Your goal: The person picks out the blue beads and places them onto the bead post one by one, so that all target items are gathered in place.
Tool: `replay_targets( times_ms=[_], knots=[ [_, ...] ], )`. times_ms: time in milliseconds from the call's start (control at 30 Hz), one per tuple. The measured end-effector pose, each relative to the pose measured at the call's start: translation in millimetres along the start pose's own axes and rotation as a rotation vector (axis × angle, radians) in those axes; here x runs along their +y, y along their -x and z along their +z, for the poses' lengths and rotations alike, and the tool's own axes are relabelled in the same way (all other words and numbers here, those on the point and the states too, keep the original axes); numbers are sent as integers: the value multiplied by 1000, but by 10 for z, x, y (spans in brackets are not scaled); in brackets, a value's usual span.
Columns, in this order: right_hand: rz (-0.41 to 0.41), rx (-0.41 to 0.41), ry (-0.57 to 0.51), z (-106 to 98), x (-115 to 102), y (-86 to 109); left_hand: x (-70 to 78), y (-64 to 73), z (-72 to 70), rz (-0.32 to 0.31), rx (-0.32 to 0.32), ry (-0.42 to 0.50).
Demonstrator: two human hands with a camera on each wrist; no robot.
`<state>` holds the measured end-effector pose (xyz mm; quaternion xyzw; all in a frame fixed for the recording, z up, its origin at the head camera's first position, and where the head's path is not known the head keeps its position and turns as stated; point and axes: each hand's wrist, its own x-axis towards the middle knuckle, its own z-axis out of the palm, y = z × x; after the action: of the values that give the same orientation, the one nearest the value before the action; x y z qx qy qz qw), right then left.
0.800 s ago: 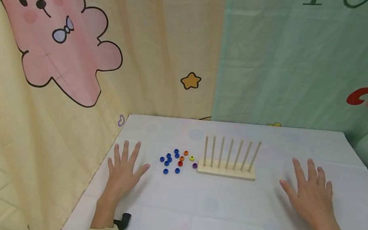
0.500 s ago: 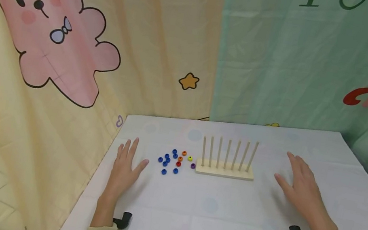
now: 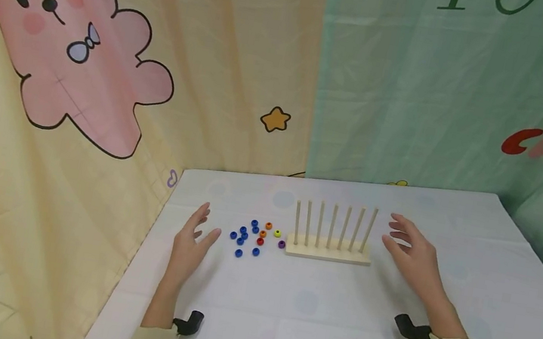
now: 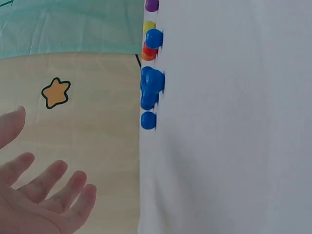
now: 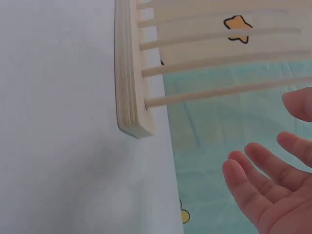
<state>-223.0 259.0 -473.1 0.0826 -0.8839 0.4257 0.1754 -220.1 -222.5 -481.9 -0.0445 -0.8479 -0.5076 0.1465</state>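
Note:
A wooden peg stand with a row of several upright bare pegs sits on the white table. Just left of it lies a loose group of small beads: several blue beads, two orange, one red bead, a yellow bead and a purple bead. My left hand hovers left of the beads, fingers relaxed and apart from them. Right of the stand, my right hand is raised above the table, its fingers loosely bent around nothing. The right wrist view shows the fingertips apart from the pegs.
The table wears a white cloth. Patterned curtains, a yellow one and a green one, hang behind and beside it. Each wrist carries a black camera mount, such as the right mount.
My right hand has moved left toward the peg stand and its fingers have bent. The left hand has turned onto its edge and shifted slightly right. Beads and stand lie as before.

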Motion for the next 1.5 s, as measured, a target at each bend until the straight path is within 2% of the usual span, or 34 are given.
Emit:
replay_targets(
  times_ms=[133,267,367,533,633,800,1100,1300,1500],
  knots=[
    [14,-48,-75,116,24,-45,-23,-39,74,-67,2,138],
    [24,-89,-154,235,66,-66,-33,-40,158,-126,-8,170],
    [60,-108,-212,315,108,-69,-20,-40,227,-134,-33,157],
    [117,-135,-294,431,187,-51,-30,-48,337,-104,-110,76],
    [112,-154,-279,489,225,-43,-44,-36,382,-96,-142,16],
    [95,-151,-240,537,270,-43,-72,-18,401,-115,-148,-40],
    [162,-124,-241,542,382,-40,-161,-14,398,-197,-235,-25],
    [147,-147,-288,577,388,-35,-252,18,372,-223,-233,-71],
    [151,-116,-266,562,377,-20,-308,-6,413,-187,-230,-87]
  ],
)
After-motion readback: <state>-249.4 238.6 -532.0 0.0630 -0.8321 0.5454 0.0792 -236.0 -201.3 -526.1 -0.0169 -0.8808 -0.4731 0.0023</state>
